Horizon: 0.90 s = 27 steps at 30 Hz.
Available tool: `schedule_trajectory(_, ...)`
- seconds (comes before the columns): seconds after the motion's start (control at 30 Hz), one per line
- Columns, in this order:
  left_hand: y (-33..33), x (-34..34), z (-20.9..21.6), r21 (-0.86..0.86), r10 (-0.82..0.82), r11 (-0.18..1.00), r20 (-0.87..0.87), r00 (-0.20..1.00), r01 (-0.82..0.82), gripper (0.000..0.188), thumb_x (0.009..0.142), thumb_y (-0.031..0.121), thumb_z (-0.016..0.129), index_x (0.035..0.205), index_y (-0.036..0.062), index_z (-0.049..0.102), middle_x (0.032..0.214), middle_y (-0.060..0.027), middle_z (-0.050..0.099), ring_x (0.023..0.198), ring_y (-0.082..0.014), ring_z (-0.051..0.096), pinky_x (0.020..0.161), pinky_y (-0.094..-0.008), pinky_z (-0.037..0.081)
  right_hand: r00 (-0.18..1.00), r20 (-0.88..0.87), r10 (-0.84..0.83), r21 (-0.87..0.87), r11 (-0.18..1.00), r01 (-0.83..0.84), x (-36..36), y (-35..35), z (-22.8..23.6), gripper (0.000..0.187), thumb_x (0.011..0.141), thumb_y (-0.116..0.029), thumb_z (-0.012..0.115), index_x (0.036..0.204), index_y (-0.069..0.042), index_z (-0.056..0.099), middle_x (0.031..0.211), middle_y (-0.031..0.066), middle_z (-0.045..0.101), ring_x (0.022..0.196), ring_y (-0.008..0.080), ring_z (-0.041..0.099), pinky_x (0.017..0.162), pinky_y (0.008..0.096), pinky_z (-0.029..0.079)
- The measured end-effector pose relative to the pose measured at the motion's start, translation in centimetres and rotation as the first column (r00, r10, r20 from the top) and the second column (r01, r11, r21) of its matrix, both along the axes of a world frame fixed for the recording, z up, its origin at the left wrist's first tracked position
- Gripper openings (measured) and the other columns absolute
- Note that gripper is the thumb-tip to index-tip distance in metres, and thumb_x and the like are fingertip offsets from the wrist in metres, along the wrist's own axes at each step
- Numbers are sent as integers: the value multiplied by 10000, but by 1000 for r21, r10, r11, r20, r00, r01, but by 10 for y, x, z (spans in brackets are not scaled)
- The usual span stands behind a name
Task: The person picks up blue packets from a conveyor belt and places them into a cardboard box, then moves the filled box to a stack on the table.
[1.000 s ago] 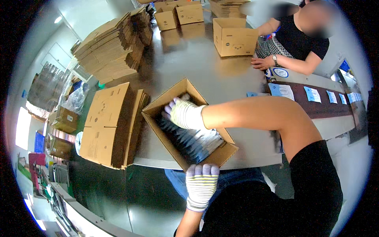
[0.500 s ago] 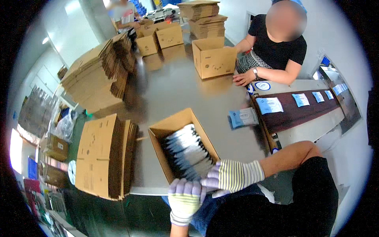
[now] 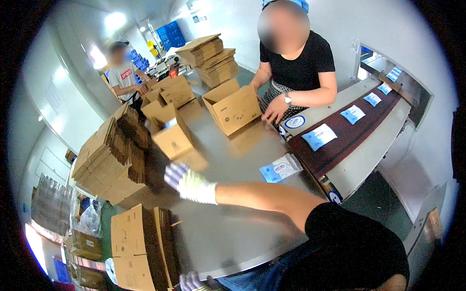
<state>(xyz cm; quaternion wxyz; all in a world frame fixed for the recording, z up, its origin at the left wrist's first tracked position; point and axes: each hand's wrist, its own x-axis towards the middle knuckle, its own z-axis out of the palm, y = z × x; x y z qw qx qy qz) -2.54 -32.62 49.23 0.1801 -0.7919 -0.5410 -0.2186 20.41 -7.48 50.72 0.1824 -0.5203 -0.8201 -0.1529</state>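
Note:
My right hand, in a white striped glove with purple fingertips, reaches over the metal table with fingers stretched out and nothing in them. Beyond its fingertips stands an open cardboard box, a bit of white and blue contents showing inside. My left hand, gloved alike, is cut off by the lower edge. Its visible fingers are apart, beside the stack of folded cartons; whether it touches them I cannot tell. Blue and white pouches lie on the table right of my right forearm.
Across the table a person in black has a hand at another open carton. A dark conveyor belt carries several pouches on the right. Flattened cartons are piled left. Another person works at the far end.
The pouch-filled box has gone from in front of me to farther up the table. My right hand has reached forward and left; my left hand has dropped toward the lower edge. The view has turned.

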Motion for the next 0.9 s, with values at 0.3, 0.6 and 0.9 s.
schedule_trajectory(0.3,20,-67,19,82,485,874,-175,857,-478,668,782,386,617,1306,12,436,1295,-174,489,1232,-396,407,1038,-493,320,970,-183,160,-485,843,-231,44,-180,-147,653,847,-444,562,1328,-26,424,1413,198,338,1328,345,301,1085,486,282)
schedule_trajectory(0.6,64,-109,-4,25,542,830,-268,796,-557,513,884,386,516,1266,43,500,1273,-181,510,1158,-376,474,936,-483,406,892,-444,81,-346,903,-255,59,-201,-175,466,842,-380,570,1152,-33,571,1298,172,475,1243,342,410,1034,472,338)
schedule_trajectory(0.9,27,-68,19,138,328,937,-25,944,-322,229,815,154,635,1019,53,663,980,-132,666,827,-320,628,724,-410,498,895,-440,76,-316,919,-233,62,-203,-166,446,826,-364,589,1123,-32,582,1256,175,504,1222,345,431,1026,477,347)
